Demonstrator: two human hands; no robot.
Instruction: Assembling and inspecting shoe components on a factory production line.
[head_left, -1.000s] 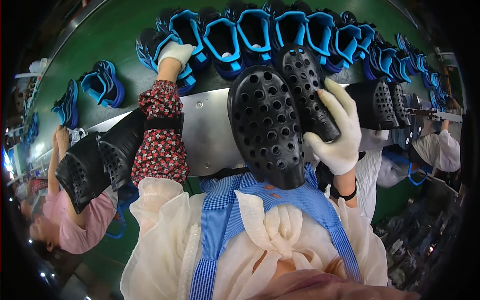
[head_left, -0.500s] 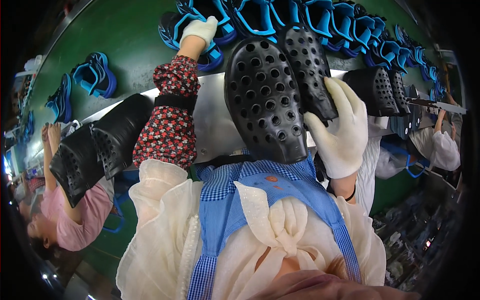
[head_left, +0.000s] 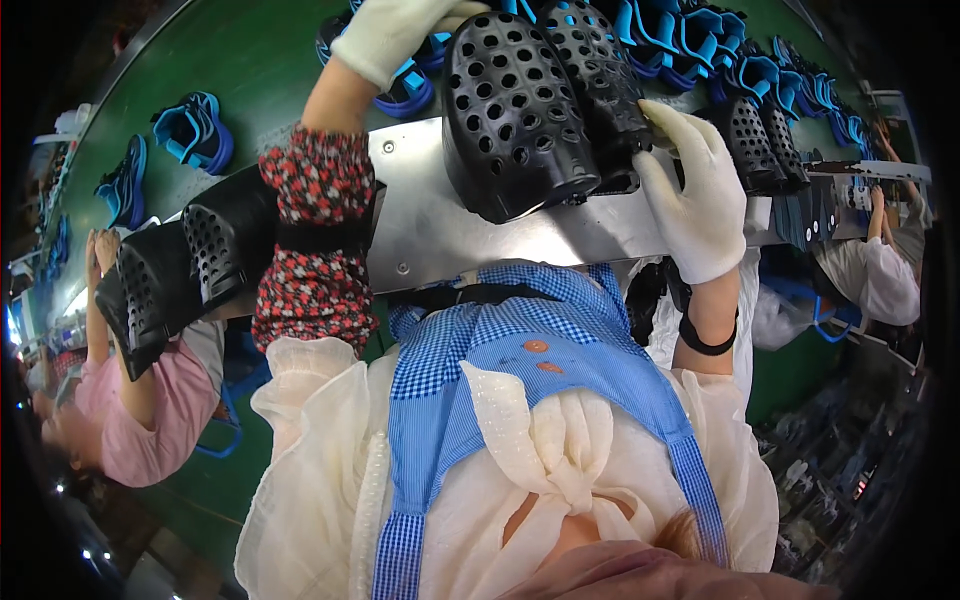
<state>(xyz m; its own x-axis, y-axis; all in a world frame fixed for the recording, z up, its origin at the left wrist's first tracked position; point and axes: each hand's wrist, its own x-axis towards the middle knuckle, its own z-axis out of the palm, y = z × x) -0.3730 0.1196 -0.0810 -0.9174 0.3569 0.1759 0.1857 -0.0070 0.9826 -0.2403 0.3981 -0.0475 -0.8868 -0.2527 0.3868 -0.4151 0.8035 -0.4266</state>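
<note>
Nearest to where I stand, the person's blue checked apron [head_left: 530, 345] faces the edge of a metal plate [head_left: 430, 235]. The gloved right hand [head_left: 695, 205] is raised beside the narrow black form [head_left: 600, 90], thumb and forefinger parted at its near end; whether they pinch it or merely rest against it cannot be told. This placing probably steadies the form from its outer side. The wide black form [head_left: 515, 130] stands just to the left, above the plate, both forms tilted and pierced with round holes, perhaps for air. The gloved left hand [head_left: 385, 35], its forearm in a floral sleeve guard [head_left: 320, 290], reaches past them; its fingertips pass behind the wide form's upper edge, so their grip cannot be told. To either side stand similar forms, a left pair [head_left: 150, 290] and a right pair [head_left: 745, 150], presumably one set per place. Beyond, on the green worktop [head_left: 270, 70], blue-trimmed shoes [head_left: 655, 40] crowd together, openings exposed, likely for easy reach.
</note>
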